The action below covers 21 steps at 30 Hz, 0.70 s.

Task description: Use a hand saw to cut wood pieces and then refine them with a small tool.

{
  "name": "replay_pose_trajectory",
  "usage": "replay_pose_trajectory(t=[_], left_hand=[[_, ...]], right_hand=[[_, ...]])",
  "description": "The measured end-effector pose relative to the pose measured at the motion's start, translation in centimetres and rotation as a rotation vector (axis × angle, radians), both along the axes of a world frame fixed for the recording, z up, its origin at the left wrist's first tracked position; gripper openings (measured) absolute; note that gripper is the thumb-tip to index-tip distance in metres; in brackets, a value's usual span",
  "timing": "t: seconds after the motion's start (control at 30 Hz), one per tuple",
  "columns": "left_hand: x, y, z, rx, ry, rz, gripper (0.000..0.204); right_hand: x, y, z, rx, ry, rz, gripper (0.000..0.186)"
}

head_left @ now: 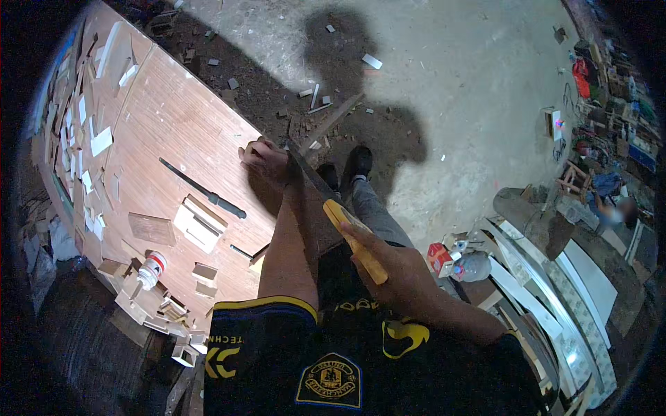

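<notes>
My right hand (pixel 381 256) grips the yellow handle of a handsaw (pixel 338 216), its dark blade angled up toward the table's edge. My left hand (pixel 267 159) has its fingers curled at that edge beside the blade's far end; what they hold is too small and shadowed to make out. On the wooden tabletop (pixel 166 104) lie a long black-handled tool (pixel 222 201), a pale wooden piece with a slot (pixel 198 222) and a brown board (pixel 151 229). A white and red tub (pixel 151 270) stands among small wood pieces at the lower left.
Wood offcuts (pixel 100 141) cover the table's left side; scraps (pixel 319 97) litter the concrete floor (pixel 472 125). Right of me are a plastic bottle (pixel 475 267), a red package (pixel 438 260) and long white panels (pixel 576 277). Another person (pixel 610 208) is at the far right beside piled materials.
</notes>
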State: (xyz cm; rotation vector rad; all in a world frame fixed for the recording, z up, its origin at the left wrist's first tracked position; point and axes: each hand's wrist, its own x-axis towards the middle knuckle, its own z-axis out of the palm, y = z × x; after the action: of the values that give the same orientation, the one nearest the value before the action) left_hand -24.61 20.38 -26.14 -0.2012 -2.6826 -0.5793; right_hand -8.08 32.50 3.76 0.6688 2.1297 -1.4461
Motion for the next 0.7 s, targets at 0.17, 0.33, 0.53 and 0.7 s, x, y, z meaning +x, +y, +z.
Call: replay_pose_trajectory(t=[0.17, 0.33, 0.53, 0.7], left_hand=[[-0.1, 0.6, 0.9, -0.102, -0.038, -0.006, 0.016], [-0.2, 0.1, 2.7, -0.140, -0.063, 0.005, 0.012], [-0.8, -0.5, -0.3, -0.111, 0.114, -0.050, 0.014], [-0.2, 0.2, -2.3, 0.113, -0.087, -0.041, 0.026]], right_hand=[[-0.5, 0.4, 0.0, -0.011, -0.081, 0.025, 0.062], [1.1, 0.1, -0.8, -0.024, -0.007, 0.009, 0.061], [8.6, 1.0, -6.9, 0.105, 0.148, -0.005, 0.057], [4.5, -0.9, -3.0, 0.075, 0.155, -0.153, 0.056]])
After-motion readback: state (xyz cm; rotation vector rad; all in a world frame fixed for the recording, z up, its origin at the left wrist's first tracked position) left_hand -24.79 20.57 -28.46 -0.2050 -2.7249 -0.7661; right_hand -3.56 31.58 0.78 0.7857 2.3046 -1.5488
